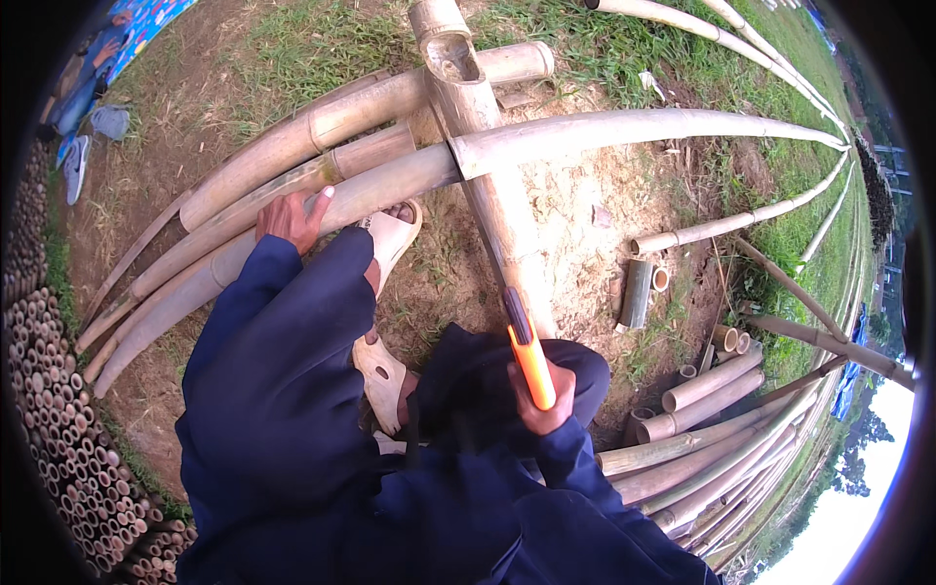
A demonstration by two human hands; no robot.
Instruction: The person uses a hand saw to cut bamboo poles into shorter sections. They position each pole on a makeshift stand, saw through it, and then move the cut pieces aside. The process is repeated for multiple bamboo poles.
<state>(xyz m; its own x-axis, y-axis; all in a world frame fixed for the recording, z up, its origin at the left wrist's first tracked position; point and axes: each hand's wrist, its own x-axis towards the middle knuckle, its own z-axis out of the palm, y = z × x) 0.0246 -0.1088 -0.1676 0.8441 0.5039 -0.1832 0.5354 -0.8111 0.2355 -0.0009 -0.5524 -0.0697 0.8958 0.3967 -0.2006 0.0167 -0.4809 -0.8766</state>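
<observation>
A long bamboo pole [604, 136] runs across in front of me, lying over a thicker bamboo piece [507, 214] that has a hollow notch cut near its far end. My left hand [292, 220] grips the pole on its left part, thumb along the top. In my right hand [548, 395] is the orange handle of a handsaw [529, 359]. Its thin dark blade stretches away from me and crosses the pole at a dark cut line. How deep the cut goes cannot be seen. My sandalled feet [390, 234] are beside and beneath the pole.
More bamboo poles [341, 122] lie alongside at left. Stacked cut bamboo tubes [78, 439] fill the lower left. Short bamboo sections [717, 390] and long poles [682, 468] lie at right. A person's shoe [76, 168] shows at upper left, near a blue patterned sheet [156, 29].
</observation>
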